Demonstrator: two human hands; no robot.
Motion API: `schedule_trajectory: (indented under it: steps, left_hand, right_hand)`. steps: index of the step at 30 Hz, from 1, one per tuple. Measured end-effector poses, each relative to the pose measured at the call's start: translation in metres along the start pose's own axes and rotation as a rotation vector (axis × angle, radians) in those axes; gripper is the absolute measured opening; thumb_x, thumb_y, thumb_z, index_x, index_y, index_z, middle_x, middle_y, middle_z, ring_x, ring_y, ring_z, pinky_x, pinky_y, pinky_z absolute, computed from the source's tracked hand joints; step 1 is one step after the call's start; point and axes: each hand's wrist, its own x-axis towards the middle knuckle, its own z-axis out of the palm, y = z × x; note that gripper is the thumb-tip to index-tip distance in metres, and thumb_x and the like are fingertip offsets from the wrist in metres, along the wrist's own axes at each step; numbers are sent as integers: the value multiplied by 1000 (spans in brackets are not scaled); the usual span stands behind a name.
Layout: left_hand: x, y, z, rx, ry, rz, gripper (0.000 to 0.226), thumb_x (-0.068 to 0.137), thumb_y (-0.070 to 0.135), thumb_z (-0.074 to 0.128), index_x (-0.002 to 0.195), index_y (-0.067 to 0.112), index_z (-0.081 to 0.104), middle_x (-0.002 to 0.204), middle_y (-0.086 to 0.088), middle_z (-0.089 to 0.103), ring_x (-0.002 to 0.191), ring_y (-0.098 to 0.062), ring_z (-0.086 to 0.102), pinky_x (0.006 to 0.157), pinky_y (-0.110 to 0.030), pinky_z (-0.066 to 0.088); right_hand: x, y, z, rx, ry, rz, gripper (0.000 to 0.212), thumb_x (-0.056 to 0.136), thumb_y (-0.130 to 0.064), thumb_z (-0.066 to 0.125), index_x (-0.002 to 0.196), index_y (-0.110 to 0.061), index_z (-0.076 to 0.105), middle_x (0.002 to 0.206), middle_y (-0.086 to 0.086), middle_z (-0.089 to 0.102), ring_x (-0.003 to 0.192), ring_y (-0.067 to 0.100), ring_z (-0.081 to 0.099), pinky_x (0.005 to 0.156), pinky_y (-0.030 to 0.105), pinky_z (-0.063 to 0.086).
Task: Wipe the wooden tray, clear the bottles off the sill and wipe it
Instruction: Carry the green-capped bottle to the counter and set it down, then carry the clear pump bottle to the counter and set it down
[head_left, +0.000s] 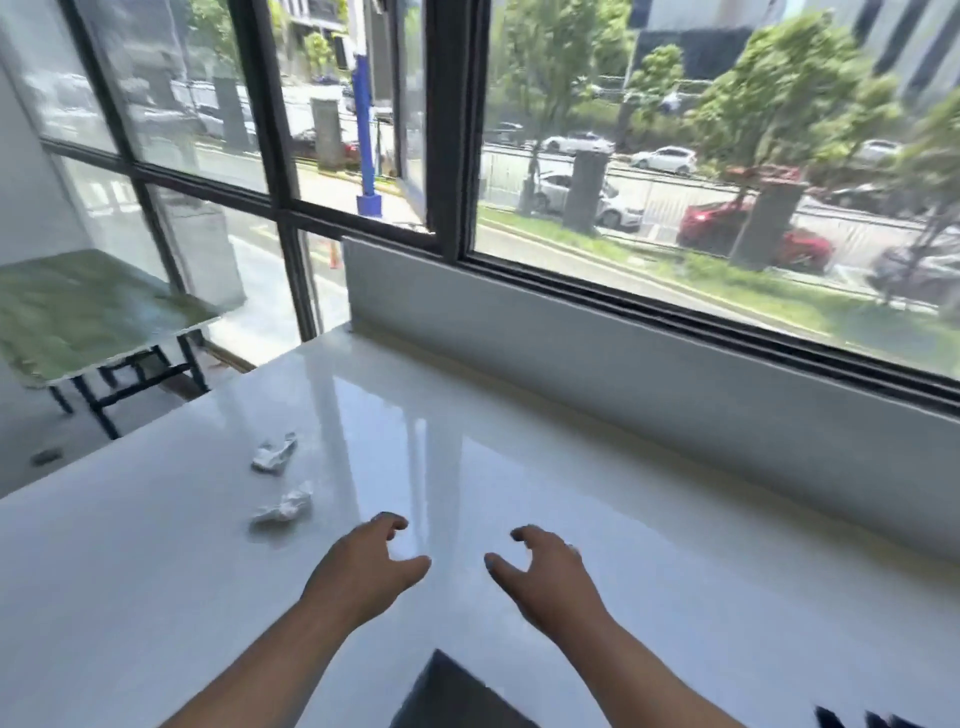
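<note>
Left grip (371, 564) and right grip (540, 569) both open, fingers curled loosely, thumbs pointing toward each other, nothing held in either. Both hang just above the white glossy counter (675, 597), near its front middle, with a bare gap between them. Whether the fingertips touch the surface, cannot tell. Bare forearms reach in from the bottom edge.

Head view, rest of scene: two crumpled white paper wads lie on the counter to the left of the left grip. Nearer wad (284, 506) sits just beside the left grip's fingers, apart from them. Farther wad (274, 453) lies behind it, toward the window. The two wads are near each other but not touching.

The sill (649, 374), a low white ledge wall, runs along the back of the counter under the black window frame (457, 130); nothing stands on the part that shows. Frame is blurred in places.

A dark flat shape (457, 691) shows at the bottom edge between the forearms, too cut off to identify. At far left, past the counter edge, a small table (78, 312) with a greenish top and dark legs stands on the floor. Through the glass: street, parked cars, trees.
</note>
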Motion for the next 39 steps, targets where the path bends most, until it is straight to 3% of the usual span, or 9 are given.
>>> schedule_trajectory:
  steps: [4,8,17,21,26,33,35,37,39]
  left_hand:
    - [25,123,93,218,-114,227,82,76,66,67,151,40,45,157,16,46,141,-15,43,103,-36,46]
    - [33,242,201,361,-187,399,83,77,65,65,152,39,42,159,17,43,144,-14,39,103,-37,47]
    - [10,477,463,518,-457,564,85,77,64,65,153,35,42,159,12,44,142,-16,42,104,-37,47]
    - [-3,567,546,546,-519,655,85,79,64,67,154,37,38,157,14,43,138,-14,46,99,-36,49]
    - [-6,651,623,484,-523,758,103,74,62,78,159,32,29,163,8,37,143,-19,42,102,-36,47]
    - [5,708,708,403,-588,780,137,60,65,92,165,31,11,173,3,17,150,-23,36,117,-43,39]
    - [10,711,719,457,-589,768,128,62,62,92,161,27,20,170,0,20,144,-26,44,109,-42,46]
    - [14,710,723,504,-544,786,112,63,59,91,152,25,33,159,-1,34,129,-28,55,95,-40,51]
    - [18,704,716,498,-506,810,105,62,59,89,148,27,37,150,1,41,121,-26,57,86,-36,50]
  right_hand:
    - [-21,134,-115,-241,233,90,87,75,-78,42,150,-34,43,151,-10,49,142,18,36,112,36,37]
    - [-42,272,-208,-232,364,291,78,85,-70,51,151,-30,43,151,-7,48,140,21,38,110,35,38]
    - [-91,534,-356,-135,386,626,70,87,-63,54,147,-26,47,144,-2,55,132,22,45,102,34,46]
    - [-108,616,-404,-44,432,759,64,90,-53,58,146,-25,48,144,-1,56,131,24,45,98,38,50]
    - [-99,681,-436,195,495,841,73,88,-48,63,153,-26,38,147,4,52,133,28,45,98,43,50]
    - [-46,735,-450,871,524,835,90,87,-43,69,161,-44,17,164,2,37,141,26,48,94,33,42]
    - [-31,736,-450,1007,494,804,84,86,-43,70,156,-50,25,161,-3,41,139,24,50,93,33,41]
    - [-19,731,-447,1055,476,751,65,82,-38,69,137,-61,44,146,-12,58,121,16,61,85,32,46]
    - [-14,722,-441,1069,466,719,62,78,-35,66,134,-55,48,129,-13,67,107,14,65,78,31,47]
